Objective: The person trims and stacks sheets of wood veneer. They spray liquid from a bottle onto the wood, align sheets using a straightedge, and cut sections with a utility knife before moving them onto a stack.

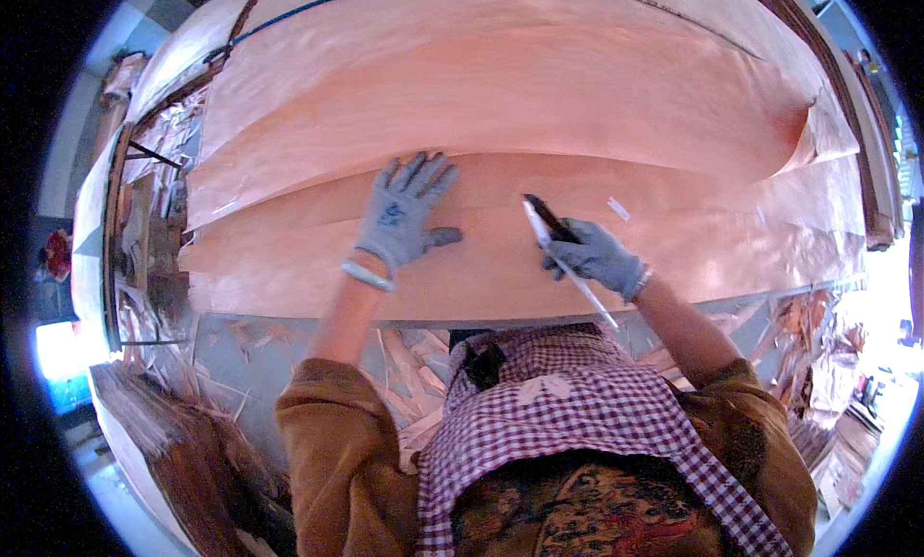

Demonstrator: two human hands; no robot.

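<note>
My left hand (409, 210), in a grey glove, lies flat with its fingers spread on a thin reddish wood veneer sheet (500, 278), across the edge of an overlapping veneer sheet (500, 95). My gloved right hand (599, 259) is closed around a dark hand tool (545, 213) just above the near sheet. A long narrow white strip (592, 299) runs along the tool and past my fingers toward me. I cannot make out the tool's exact kind. Right of it, a short white strip (618, 208) lies on the veneer.
A blue line (327, 8) crosses the far part of the veneer. The far sheet's right corner curls up (804, 138). Torn veneer scraps (409, 374) litter the floor before me. Stacked veneer (173, 441) stands at the lower left, and a dark edge (857, 104) runs along the right.
</note>
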